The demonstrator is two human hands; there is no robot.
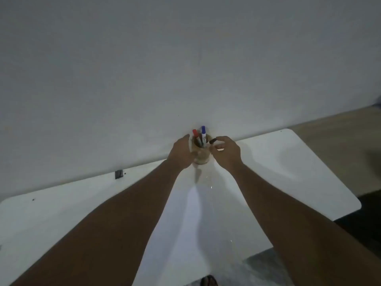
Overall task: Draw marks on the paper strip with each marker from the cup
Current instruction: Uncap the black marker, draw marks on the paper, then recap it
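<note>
Fingers of the right hand pinch a black marker at the cup's three o'clock (left hand clasps it); a clumsy lift could tip the cup.

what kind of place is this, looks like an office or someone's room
Probably a plain room at home or a bare workspace; hard to say. A white table stands against a blank wall, holding only a cup of markers and a paper strip.
</note>
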